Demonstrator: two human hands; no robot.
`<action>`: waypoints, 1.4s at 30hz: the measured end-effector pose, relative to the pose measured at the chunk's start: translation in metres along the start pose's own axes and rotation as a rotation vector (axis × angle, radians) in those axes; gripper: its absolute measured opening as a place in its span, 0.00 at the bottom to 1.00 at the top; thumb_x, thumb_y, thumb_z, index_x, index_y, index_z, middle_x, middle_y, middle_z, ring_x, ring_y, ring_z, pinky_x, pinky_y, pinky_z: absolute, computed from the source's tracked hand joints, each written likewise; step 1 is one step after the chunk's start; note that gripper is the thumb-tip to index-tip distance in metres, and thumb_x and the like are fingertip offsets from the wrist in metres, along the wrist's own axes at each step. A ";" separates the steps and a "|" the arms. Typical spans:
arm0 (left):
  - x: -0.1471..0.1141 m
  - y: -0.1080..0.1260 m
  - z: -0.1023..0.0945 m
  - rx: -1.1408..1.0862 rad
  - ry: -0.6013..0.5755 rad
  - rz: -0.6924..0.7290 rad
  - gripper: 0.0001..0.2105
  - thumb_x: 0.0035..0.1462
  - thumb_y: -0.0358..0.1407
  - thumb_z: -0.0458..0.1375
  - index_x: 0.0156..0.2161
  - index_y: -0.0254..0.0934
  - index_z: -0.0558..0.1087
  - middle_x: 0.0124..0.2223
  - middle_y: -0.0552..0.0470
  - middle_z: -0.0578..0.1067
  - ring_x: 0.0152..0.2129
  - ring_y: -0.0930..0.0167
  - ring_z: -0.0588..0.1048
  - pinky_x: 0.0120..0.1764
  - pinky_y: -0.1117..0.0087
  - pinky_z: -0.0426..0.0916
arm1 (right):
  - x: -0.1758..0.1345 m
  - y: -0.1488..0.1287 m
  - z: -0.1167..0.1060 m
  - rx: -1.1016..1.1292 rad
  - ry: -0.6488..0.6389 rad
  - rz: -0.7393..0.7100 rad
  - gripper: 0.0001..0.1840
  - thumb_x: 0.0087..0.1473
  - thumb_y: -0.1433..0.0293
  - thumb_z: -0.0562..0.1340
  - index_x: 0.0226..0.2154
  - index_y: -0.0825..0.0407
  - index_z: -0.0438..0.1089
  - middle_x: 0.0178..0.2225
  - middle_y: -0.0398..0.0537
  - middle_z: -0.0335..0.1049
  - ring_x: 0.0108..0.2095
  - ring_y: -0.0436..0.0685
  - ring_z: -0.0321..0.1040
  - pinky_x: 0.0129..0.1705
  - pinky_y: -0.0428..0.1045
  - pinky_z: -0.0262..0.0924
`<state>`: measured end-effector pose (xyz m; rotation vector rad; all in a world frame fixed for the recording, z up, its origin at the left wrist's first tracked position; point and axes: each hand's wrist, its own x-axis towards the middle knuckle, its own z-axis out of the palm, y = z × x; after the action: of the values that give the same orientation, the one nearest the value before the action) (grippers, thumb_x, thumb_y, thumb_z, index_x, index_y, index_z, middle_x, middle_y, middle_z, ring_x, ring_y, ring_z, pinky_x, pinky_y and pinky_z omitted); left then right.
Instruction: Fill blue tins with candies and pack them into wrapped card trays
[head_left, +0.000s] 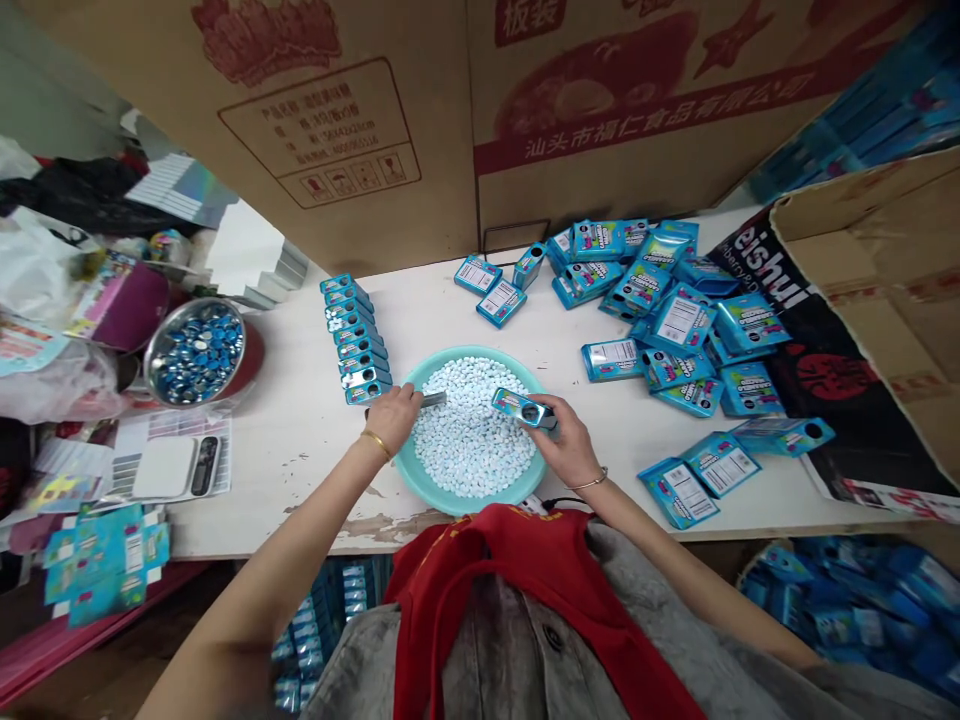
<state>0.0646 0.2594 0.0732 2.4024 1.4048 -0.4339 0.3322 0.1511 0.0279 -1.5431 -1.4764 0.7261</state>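
Observation:
A turquoise basin (411, 478) full of small white and pale blue candies (476, 450) stands before me on the table. My left hand (395, 415), over the basin's left rim, is closed on a metal scoop (433, 399) whose tip reaches over the candies. Above the right part of the basin, my right hand (568, 445) grips a small blue candy box (517, 405) that has a dark round hole in its end. Left of the basin stands a row of blue candy boxes (356, 340), some with white candies showing at their openings.
Many blue boxes (679, 320) lie heaped on the right, beside an open carton (862, 270). Large cardboard boxes (420, 130) wall off the back. A metal pot (196, 352) of shiny blue pieces and a white scale (166, 467) are on the left.

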 end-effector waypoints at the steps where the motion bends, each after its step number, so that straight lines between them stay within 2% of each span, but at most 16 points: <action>1: 0.007 -0.006 0.016 -0.014 -0.016 -0.004 0.13 0.60 0.24 0.43 0.41 0.33 0.69 0.42 0.40 0.69 0.42 0.60 0.69 0.44 0.58 0.65 | 0.000 0.000 -0.004 0.002 0.009 0.021 0.17 0.52 0.66 0.60 0.47 0.48 0.64 0.44 0.51 0.70 0.46 0.61 0.67 0.48 0.58 0.63; 4: 0.025 -0.004 0.056 -0.074 -0.036 0.056 0.12 0.60 0.24 0.43 0.41 0.34 0.68 0.44 0.41 0.69 0.44 0.61 0.69 0.47 0.59 0.64 | 0.002 0.001 -0.016 -0.004 0.030 0.059 0.18 0.53 0.64 0.61 0.46 0.48 0.64 0.44 0.51 0.70 0.44 0.60 0.68 0.47 0.57 0.63; 7: 0.040 0.018 0.082 -0.153 -0.061 0.155 0.11 0.59 0.25 0.46 0.42 0.35 0.68 0.45 0.42 0.69 0.45 0.63 0.68 0.48 0.62 0.64 | 0.002 0.000 -0.023 0.012 0.070 0.093 0.18 0.53 0.62 0.62 0.46 0.49 0.64 0.43 0.50 0.70 0.43 0.59 0.68 0.47 0.55 0.63; 11: 0.052 0.047 0.100 -0.270 -0.074 0.249 0.14 0.55 0.24 0.50 0.45 0.35 0.67 0.47 0.43 0.69 0.45 0.65 0.69 0.49 0.65 0.65 | 0.002 0.000 -0.027 0.051 0.110 0.143 0.19 0.52 0.61 0.63 0.45 0.49 0.64 0.41 0.49 0.69 0.41 0.58 0.68 0.45 0.54 0.64; 14: 0.047 0.052 0.100 -0.360 -0.063 0.284 0.15 0.54 0.24 0.50 0.47 0.36 0.65 0.47 0.44 0.70 0.44 0.66 0.69 0.49 0.65 0.65 | 0.001 0.001 -0.028 0.049 0.125 0.166 0.20 0.51 0.61 0.64 0.45 0.49 0.64 0.40 0.48 0.69 0.40 0.57 0.68 0.45 0.54 0.64; 16: 0.035 0.047 0.091 -0.404 -0.055 0.306 0.15 0.56 0.26 0.50 0.48 0.36 0.64 0.46 0.45 0.70 0.44 0.67 0.70 0.48 0.65 0.66 | 0.000 0.001 -0.029 0.050 0.132 0.165 0.20 0.51 0.61 0.64 0.45 0.49 0.64 0.40 0.48 0.69 0.40 0.57 0.68 0.45 0.53 0.64; 18: 0.019 0.038 0.073 -0.448 -0.034 0.333 0.12 0.58 0.29 0.50 0.49 0.35 0.64 0.46 0.44 0.70 0.43 0.67 0.70 0.48 0.66 0.66 | 0.000 0.001 -0.030 0.033 0.125 0.147 0.19 0.52 0.62 0.64 0.46 0.49 0.64 0.41 0.48 0.69 0.40 0.57 0.68 0.45 0.53 0.64; 23: -0.021 0.023 0.005 -0.532 0.099 0.425 0.11 0.63 0.36 0.49 0.49 0.35 0.63 0.44 0.43 0.70 0.42 0.66 0.69 0.46 0.64 0.66 | 0.002 -0.004 -0.023 -0.115 0.057 -0.014 0.18 0.54 0.67 0.59 0.48 0.49 0.63 0.45 0.52 0.69 0.46 0.61 0.66 0.49 0.59 0.63; 26: -0.033 0.030 -0.035 -0.417 0.101 0.459 0.11 0.63 0.34 0.49 0.48 0.35 0.64 0.44 0.44 0.70 0.42 0.66 0.69 0.46 0.64 0.67 | 0.005 -0.008 -0.012 -0.165 0.001 -0.142 0.19 0.53 0.71 0.57 0.49 0.50 0.62 0.46 0.54 0.68 0.47 0.64 0.65 0.50 0.62 0.63; 30: -0.036 0.056 -0.075 -0.074 -0.031 0.377 0.08 0.61 0.30 0.49 0.45 0.32 0.67 0.43 0.44 0.71 0.41 0.65 0.71 0.42 0.64 0.69 | 0.006 -0.014 0.003 -0.173 -0.063 -0.251 0.22 0.52 0.76 0.55 0.51 0.50 0.60 0.47 0.55 0.68 0.49 0.64 0.64 0.50 0.62 0.63; 32: -0.036 0.072 -0.089 0.105 -0.081 0.327 0.09 0.60 0.27 0.48 0.45 0.32 0.67 0.42 0.44 0.71 0.40 0.64 0.72 0.39 0.65 0.69 | 0.005 -0.016 0.008 -0.169 -0.074 -0.283 0.24 0.51 0.77 0.55 0.52 0.50 0.60 0.48 0.55 0.68 0.50 0.64 0.64 0.51 0.63 0.63; 34: -0.037 0.089 -0.099 0.234 -0.095 0.298 0.13 0.61 0.25 0.46 0.49 0.31 0.66 0.43 0.43 0.71 0.39 0.64 0.73 0.36 0.65 0.70 | 0.004 -0.017 0.012 -0.163 -0.077 -0.305 0.24 0.51 0.78 0.55 0.52 0.51 0.59 0.48 0.55 0.68 0.50 0.64 0.63 0.51 0.63 0.63; 38: -0.046 0.116 -0.116 0.366 -0.071 0.300 0.18 0.63 0.25 0.43 0.58 0.29 0.58 0.46 0.41 0.70 0.35 0.65 0.75 0.33 0.66 0.69 | 0.003 -0.017 0.015 -0.145 -0.077 -0.308 0.25 0.51 0.78 0.55 0.52 0.51 0.58 0.47 0.55 0.68 0.49 0.64 0.64 0.51 0.63 0.63; 40: -0.049 0.119 -0.120 0.370 -0.054 0.319 0.18 0.64 0.26 0.43 0.58 0.29 0.58 0.44 0.42 0.71 0.36 0.65 0.75 0.34 0.65 0.69 | 0.003 -0.015 0.016 -0.133 -0.071 -0.301 0.25 0.51 0.78 0.55 0.52 0.51 0.59 0.47 0.55 0.68 0.49 0.64 0.64 0.51 0.63 0.63; 42: -0.049 0.108 -0.117 0.338 -0.047 0.303 0.16 0.64 0.27 0.44 0.55 0.30 0.62 0.40 0.44 0.72 0.36 0.64 0.74 0.35 0.65 0.69 | 0.003 -0.014 0.014 -0.127 -0.062 -0.281 0.24 0.51 0.78 0.55 0.52 0.51 0.59 0.47 0.55 0.68 0.49 0.64 0.64 0.51 0.63 0.63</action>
<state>0.1479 0.2204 0.2122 2.7925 0.9853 -0.6865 0.3135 0.1554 0.0339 -1.3767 -1.7711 0.5271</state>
